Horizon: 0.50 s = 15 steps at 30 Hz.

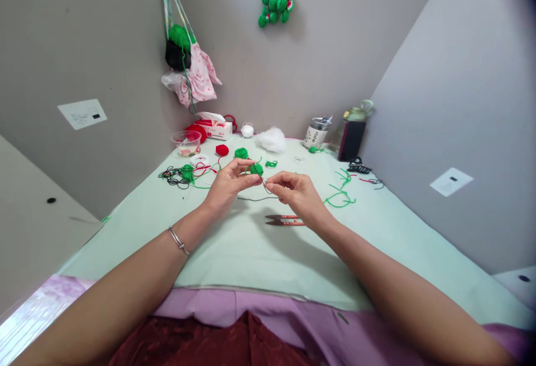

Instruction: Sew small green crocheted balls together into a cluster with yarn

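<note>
Between the thumb and fingers of my left hand [234, 179] is a small green crocheted ball [257, 169], held a little above the table. A dark strand of yarn [263, 183] runs from the ball to my right hand [293, 187]. That hand pinches the strand between thumb and forefinger; whether a needle is there too is too small to tell. Black yarn [257, 199] also trails below the hands. Thread snips [281, 220] with orange handles lie under my right hand, which partly hides them.
Green yarn scraps [341, 196] and a black hair claw [359, 166] lie right. Behind are white stuffing [272, 140], a pen can [317, 133] and a dark phone [351, 140]. Tangled black yarn [173, 176], a red yarn ball [221, 150] and a plastic bowl [186, 143] sit left.
</note>
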Tool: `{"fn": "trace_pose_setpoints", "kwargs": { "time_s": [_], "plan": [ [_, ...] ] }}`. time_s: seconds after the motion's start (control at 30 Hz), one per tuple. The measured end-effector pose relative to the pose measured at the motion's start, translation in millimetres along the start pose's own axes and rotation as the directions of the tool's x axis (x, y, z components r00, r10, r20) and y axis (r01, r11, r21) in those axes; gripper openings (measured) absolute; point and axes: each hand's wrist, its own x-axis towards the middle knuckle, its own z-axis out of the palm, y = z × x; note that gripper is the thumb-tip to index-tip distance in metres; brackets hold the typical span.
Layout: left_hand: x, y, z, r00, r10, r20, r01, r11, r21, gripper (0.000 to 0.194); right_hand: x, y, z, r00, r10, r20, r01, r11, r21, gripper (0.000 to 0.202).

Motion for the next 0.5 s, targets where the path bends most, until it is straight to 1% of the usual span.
{"fn": "trace_pose_setpoints", "kwargs": {
  "time_s": [0.17,0.5],
  "plan": [
    [-0.9,0.5,1.3,1.0,-0.006,-0.003,0.006,1.0,-0.002,0.038,-0.2,3.3,1.8,1.0,-0.031,0.002,0.031,0.999,0.009,0.02],
    [-1.7,0.9,4.8,0.999,-0.052,-0.01,0.05,0.994,-0.097,0.037,-1.4,3.8,4.0,0.999,-0.034,0.018,0.032,0.997,0.072,0.019]
  ]
}}
